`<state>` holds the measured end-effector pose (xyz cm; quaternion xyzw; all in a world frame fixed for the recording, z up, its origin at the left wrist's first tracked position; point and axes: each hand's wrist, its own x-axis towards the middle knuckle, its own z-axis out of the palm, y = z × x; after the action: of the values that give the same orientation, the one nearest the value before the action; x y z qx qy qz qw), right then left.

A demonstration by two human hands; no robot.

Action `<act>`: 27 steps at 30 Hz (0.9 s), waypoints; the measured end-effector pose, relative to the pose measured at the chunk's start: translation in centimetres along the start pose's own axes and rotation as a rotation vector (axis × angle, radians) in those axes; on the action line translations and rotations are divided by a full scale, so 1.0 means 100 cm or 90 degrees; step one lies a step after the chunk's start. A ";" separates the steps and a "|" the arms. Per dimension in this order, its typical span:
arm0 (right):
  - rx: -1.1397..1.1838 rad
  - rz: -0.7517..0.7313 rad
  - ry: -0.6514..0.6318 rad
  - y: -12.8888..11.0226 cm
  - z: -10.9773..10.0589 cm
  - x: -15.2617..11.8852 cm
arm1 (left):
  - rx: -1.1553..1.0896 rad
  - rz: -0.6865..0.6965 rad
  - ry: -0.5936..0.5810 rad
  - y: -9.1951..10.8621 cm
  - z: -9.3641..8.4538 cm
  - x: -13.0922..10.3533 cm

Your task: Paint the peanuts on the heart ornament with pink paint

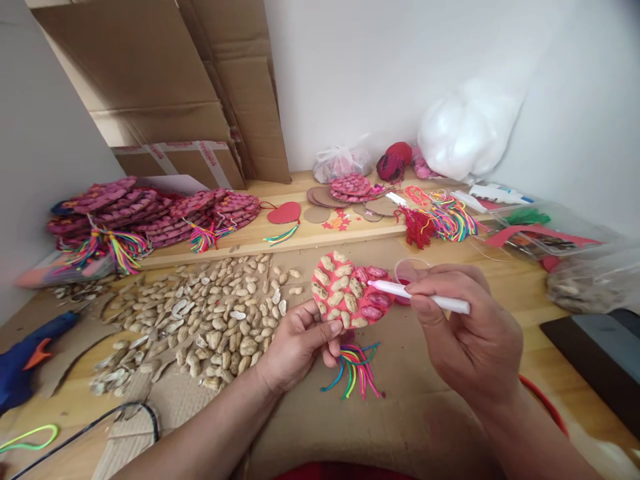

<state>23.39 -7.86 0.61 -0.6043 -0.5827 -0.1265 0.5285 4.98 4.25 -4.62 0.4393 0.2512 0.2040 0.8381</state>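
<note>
My left hand (300,337) pinches the lower edge of a red disc (317,283) between thumb and fingers. Peanuts (338,283) cover its face; those on the right side are coloured pink, the others are plain. In my right hand (465,327) is a white paintbrush (443,302), held like a pen, its pink-stained tip at the peanuts near the disc's middle. Behind the brush is a small pink paint pot (401,298), partly hidden, with a clear lid raised. A multicoloured cord tassel (356,370) hangs below the disc.
Loose peanuts and shells (225,320) spread over cardboard at the left. A blue glue gun (33,353) lies at far left. Finished pink peanut discs (120,213) are stacked on the back ledge, near a red heart (284,213) and tassels (453,217). A dark device (600,360) lies right.
</note>
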 end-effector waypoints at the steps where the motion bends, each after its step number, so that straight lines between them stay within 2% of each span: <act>1: 0.004 0.004 0.001 0.000 0.000 0.000 | -0.002 -0.001 -0.003 0.000 0.000 0.000; 9: -0.040 -0.021 -0.045 0.000 0.000 0.000 | 0.015 -0.004 -0.008 -0.002 0.000 -0.001; 16: -0.078 -0.070 -0.022 0.000 0.001 0.001 | 0.047 -0.002 -0.011 -0.002 0.000 -0.002; 23: -0.105 -0.075 -0.066 -0.002 -0.001 0.000 | 0.053 -0.007 0.011 -0.001 0.001 -0.002; 27: -0.104 -0.067 -0.051 -0.003 -0.001 0.000 | 0.048 -0.007 0.013 0.000 0.002 -0.002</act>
<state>23.21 -7.98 0.78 -0.6181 -0.6226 -0.1767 0.4463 4.93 4.01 -4.47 0.4671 0.2698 0.1945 0.8192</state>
